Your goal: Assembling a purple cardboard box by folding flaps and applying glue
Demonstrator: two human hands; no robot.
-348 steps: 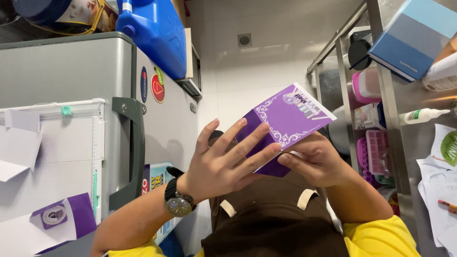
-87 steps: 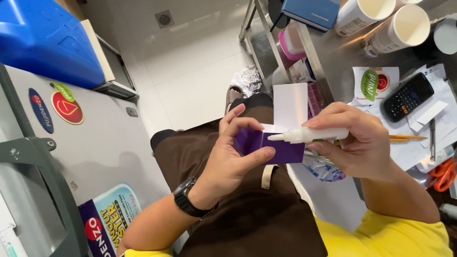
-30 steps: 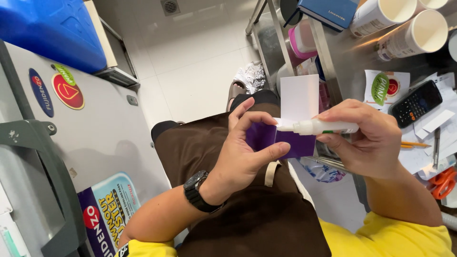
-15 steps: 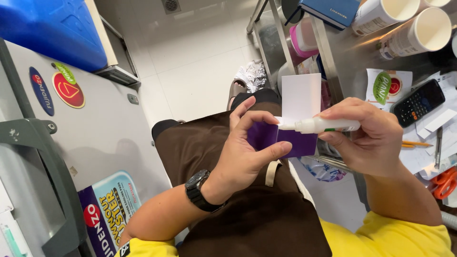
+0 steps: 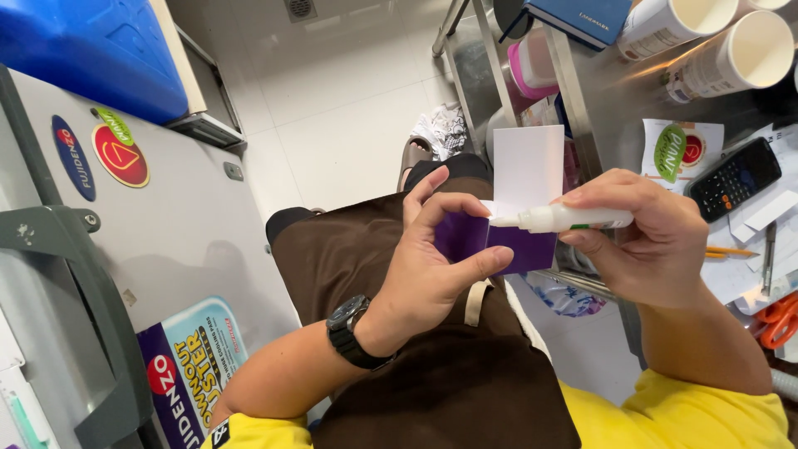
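My left hand (image 5: 436,266), with a black watch (image 5: 353,333) on its wrist, grips a small folded purple card box (image 5: 499,241) over my lap. A white flap (image 5: 528,166) of the box stands upright above it. My right hand (image 5: 652,237) holds a white glue bottle (image 5: 565,219) sideways, its nozzle pointing left and touching the box where the flap folds. A brown apron (image 5: 432,382) covers my legs beneath both hands.
A grey freezer (image 5: 125,249) with stickers stands at the left, a blue jug (image 5: 91,50) on top. At the right a metal table (image 5: 615,100) carries paper cups (image 5: 731,46), a calculator (image 5: 733,176), papers and orange scissors (image 5: 781,320). White tiled floor lies ahead.
Much earlier both hands held the purple box up flat. Over the last second the glue nozzle stays at the flap's fold and the hands barely shift.
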